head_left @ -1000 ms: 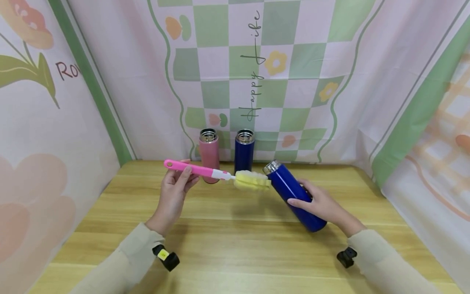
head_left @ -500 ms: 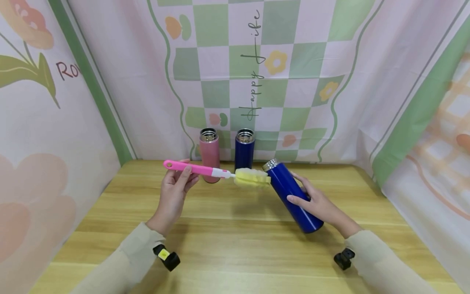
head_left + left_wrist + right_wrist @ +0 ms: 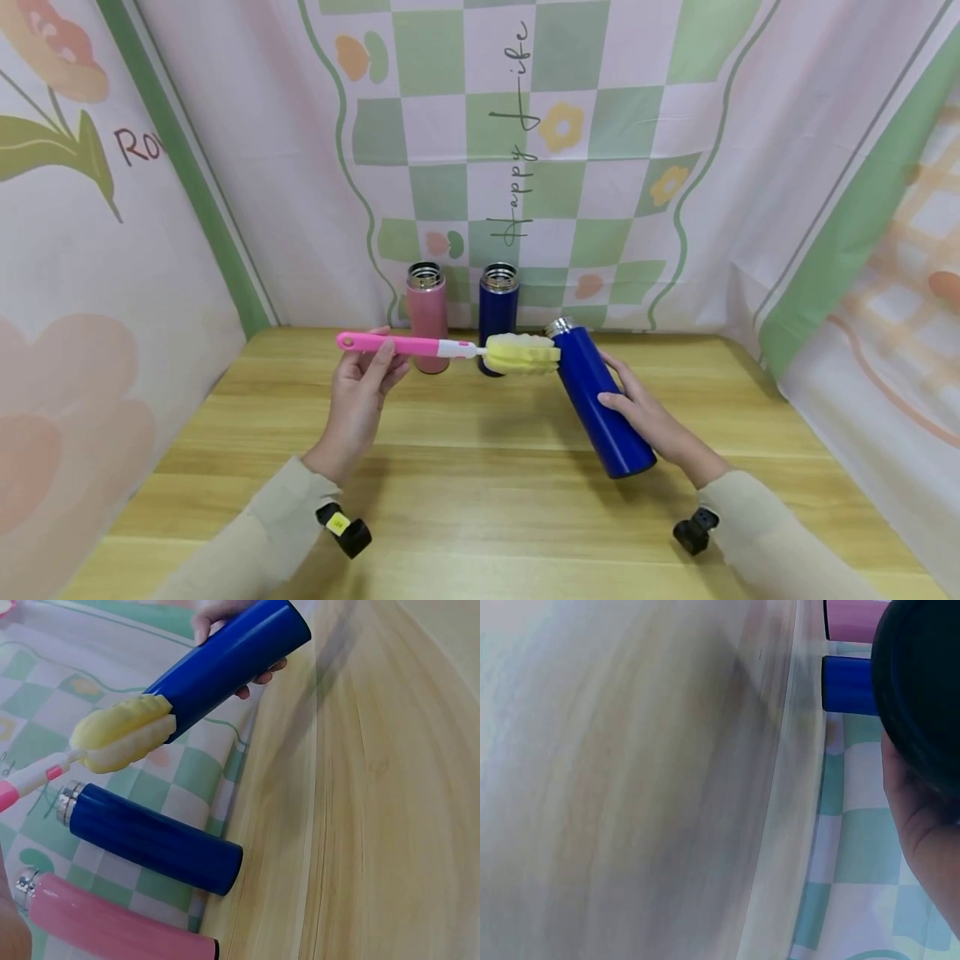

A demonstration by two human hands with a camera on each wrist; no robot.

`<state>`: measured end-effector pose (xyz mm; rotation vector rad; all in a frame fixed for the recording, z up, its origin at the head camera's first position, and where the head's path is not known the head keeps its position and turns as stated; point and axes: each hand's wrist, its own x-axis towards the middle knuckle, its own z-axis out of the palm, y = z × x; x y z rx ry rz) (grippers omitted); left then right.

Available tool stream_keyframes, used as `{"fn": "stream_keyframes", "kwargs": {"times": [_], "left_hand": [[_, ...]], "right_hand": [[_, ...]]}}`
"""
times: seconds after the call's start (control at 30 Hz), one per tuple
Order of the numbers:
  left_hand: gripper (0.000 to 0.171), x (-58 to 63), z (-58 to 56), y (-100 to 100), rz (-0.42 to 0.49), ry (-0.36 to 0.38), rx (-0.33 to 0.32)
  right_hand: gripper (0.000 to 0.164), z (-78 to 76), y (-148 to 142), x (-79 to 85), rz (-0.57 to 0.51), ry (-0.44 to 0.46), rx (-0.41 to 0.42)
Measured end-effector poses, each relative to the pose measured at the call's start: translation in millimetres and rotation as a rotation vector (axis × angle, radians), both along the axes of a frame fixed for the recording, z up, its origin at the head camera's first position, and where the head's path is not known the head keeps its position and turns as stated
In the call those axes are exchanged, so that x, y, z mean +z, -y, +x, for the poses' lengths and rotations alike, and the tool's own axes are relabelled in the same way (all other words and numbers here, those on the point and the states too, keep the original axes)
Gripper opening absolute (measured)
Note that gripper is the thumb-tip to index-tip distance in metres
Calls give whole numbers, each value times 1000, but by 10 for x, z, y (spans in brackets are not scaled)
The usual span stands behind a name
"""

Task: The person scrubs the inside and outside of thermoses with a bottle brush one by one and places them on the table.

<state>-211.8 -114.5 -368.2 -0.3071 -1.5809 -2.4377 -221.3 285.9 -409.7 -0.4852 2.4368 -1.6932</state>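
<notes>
My left hand (image 3: 360,387) pinches the pink handle of a bottle brush (image 3: 408,345), held level over the table. Its yellow and white sponge head (image 3: 124,731) points right and overlaps the upper side of a blue thermos bottle (image 3: 603,404), just below the steel neck. My right hand (image 3: 648,412) grips that bottle around its lower half, tilted with the open mouth up and to the left. In the right wrist view the bottle's dark base (image 3: 930,690) hides most of the fingers.
Behind the brush, a pink thermos bottle (image 3: 427,312) and a second blue thermos bottle (image 3: 498,308) stand upright without lids at the back of the wooden table (image 3: 480,517). A patterned curtain (image 3: 570,192) hangs right behind them.
The held blue bottle has swung more upright, its base shifting left and its neck slightly right and away. The brush has moved slightly right with my left hand.
</notes>
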Motion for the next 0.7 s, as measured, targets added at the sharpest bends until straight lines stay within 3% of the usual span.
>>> {"fn": "stream_keyframes", "kwargs": {"times": [0.27, 0.53, 0.7], "left_hand": [[21, -52, -3, -28, 4, -21, 24], [22, -64, -14, -60, 35, -64, 28], [22, -85, -30, -94, 59, -52, 35]], "right_hand": [[71, -25, 29, -32, 17, -33, -27], [73, -29, 47, -70, 0, -74, -50], [70, -37, 64, -75, -13, -76, -64]]}}
